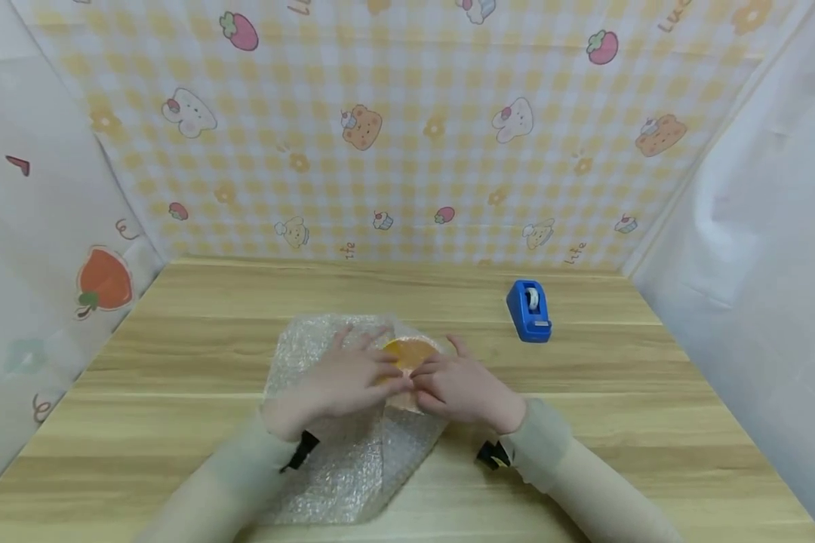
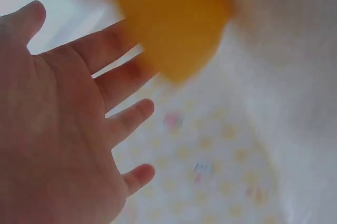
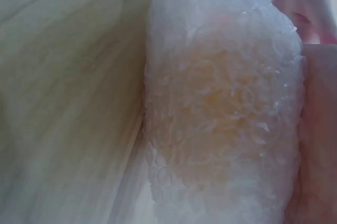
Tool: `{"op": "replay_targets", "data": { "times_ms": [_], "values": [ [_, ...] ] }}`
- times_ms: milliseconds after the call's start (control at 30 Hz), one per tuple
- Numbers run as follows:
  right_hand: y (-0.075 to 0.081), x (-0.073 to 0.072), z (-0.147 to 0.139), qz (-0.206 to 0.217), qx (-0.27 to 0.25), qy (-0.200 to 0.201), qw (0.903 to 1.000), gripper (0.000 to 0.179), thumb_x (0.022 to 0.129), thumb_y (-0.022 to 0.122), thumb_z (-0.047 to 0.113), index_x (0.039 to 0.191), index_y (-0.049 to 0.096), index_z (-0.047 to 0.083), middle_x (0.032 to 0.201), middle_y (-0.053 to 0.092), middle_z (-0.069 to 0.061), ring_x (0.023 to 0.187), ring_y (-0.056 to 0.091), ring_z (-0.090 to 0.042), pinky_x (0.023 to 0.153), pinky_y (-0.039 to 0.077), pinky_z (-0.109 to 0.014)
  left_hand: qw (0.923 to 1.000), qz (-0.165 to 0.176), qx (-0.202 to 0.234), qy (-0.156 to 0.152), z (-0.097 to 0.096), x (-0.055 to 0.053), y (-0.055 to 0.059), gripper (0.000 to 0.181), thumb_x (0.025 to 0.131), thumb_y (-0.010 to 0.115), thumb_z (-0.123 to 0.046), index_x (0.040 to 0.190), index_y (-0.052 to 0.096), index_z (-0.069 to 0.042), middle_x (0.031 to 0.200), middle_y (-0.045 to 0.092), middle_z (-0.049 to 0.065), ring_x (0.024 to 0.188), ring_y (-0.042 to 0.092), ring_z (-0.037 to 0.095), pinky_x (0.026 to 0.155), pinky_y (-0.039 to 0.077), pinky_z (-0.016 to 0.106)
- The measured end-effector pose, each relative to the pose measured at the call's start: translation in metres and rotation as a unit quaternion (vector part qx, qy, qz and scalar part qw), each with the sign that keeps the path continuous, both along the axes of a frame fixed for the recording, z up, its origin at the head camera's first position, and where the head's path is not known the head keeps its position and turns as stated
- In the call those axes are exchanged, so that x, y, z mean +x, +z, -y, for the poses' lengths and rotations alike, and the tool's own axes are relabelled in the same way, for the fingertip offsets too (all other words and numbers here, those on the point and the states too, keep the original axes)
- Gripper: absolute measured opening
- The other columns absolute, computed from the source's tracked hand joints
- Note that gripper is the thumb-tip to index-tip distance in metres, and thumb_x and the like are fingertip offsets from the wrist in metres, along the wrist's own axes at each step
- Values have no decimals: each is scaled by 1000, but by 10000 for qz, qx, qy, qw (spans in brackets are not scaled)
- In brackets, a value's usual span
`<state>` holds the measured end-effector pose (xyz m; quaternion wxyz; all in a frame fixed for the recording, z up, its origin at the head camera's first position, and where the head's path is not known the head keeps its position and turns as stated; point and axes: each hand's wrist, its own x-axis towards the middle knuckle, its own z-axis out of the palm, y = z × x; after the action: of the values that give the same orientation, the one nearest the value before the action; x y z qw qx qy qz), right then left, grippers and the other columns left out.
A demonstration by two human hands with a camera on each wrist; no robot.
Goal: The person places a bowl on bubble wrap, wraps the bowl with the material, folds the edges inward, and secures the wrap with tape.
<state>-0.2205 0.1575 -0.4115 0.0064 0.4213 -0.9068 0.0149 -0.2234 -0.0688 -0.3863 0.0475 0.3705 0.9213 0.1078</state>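
On the table lies a sheet of bubble wrap [image 1: 333, 475], with a round yellow-orange thing [image 1: 407, 351] on its right part. A flap of the wrap covers the thing's right side; its exact kind cannot be told. My left hand [image 1: 353, 377] reaches over the wrap, fingers spread and mostly straight, fingertips at the yellow edge. In the left wrist view the yellow thing [image 2: 174, 24] is blurred and hides some fingertips. My right hand [image 1: 462, 388] holds the folded wrap against the thing from the right. The right wrist view shows orange through the bubble wrap [image 3: 221, 103].
A blue tape dispenser [image 1: 530, 311] with a roll of tape stands on the wooden table [image 1: 618, 422], back right. A checked cloth [image 1: 407, 173] hangs behind the table, and pale cloths hang at both sides.
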Motion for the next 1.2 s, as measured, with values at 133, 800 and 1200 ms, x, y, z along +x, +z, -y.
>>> {"op": "replay_targets", "data": {
  "times_ms": [133, 800, 1200],
  "values": [
    [1, -2, 3, 247, 60, -43, 9997, 32, 99, 44, 32, 112, 73, 24, 116, 67, 9, 116, 54, -13, 108, 9, -67, 9969, -87, 622, 467, 34, -14, 23, 53, 101, 33, -54, 123, 67, -19, 135, 57, 1, 142, 24, 34, 110, 4, 64],
    [7, -5, 6, 543, -74, -63, 9985, 27, 96, 49, 29, 100, 76, 27, 104, 68, 14, 105, 56, -11, 110, 10, -65, 9240, 2301, 1716, 2525, 130, -83, -19, 80, 98, 48, -50, 140, 34, 17, 134, 46, 35, 104, 60, 38, 92, 46, 51],
    [6, -8, 7, 497, -189, -28, 9986, 26, 96, 50, 29, 100, 76, 27, 104, 69, 13, 105, 56, -10, 110, 12, -64, 9274, 2215, 2229, 2028, 113, -75, -2, 25, 87, 66, -22, 94, 63, 2, 85, 62, 9, 76, 53, 20, 70, 46, 35]
  ]
}}
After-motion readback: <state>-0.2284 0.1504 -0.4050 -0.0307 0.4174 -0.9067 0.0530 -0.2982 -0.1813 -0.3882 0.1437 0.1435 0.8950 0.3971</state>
